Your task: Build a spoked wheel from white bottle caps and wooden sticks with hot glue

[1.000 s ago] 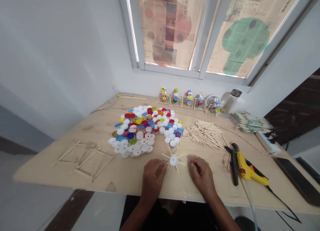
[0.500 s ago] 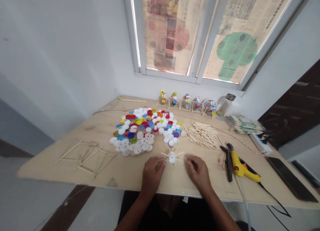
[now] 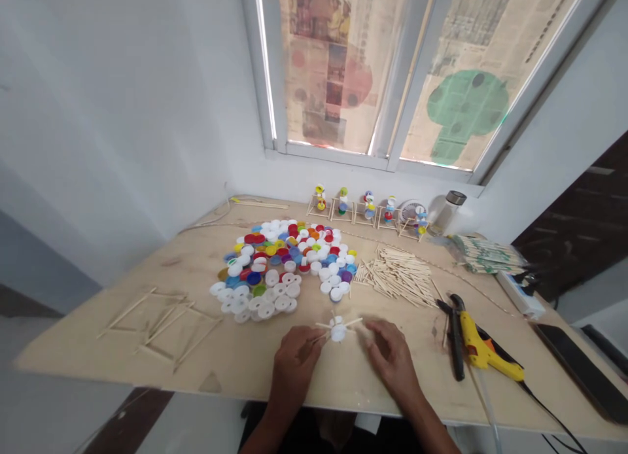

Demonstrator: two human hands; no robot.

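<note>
A white bottle cap (image 3: 338, 332) with several thin wooden sticks fanning out from it like spokes is held over the table's near edge. My left hand (image 3: 294, 359) is closed, its thumb and forefinger pinching one of the sticks on the left side. On the other side my right hand (image 3: 392, 359) is beside the stick tips, thumb and fingers curved and slightly apart, with nothing visible in it. Beyond the hands spreads a heap of coloured bottle caps (image 3: 265, 277). A pile of loose wooden sticks (image 3: 397, 276) lies to its right.
Square stick frames (image 3: 161, 323) lie at the left. Along the wall stand several small stick-and-cap models (image 3: 343, 205), a small fan (image 3: 411, 210) and a glass bottle (image 3: 447, 215). Right: black-handled pliers (image 3: 456, 346), a yellow glue gun (image 3: 483, 349), a phone (image 3: 581, 369) and a power strip (image 3: 520, 296).
The spoked cap has tilted from facing up to a more edge-on angle in my left hand. My right hand's fingers have spread a little. The view has shifted slightly.
</note>
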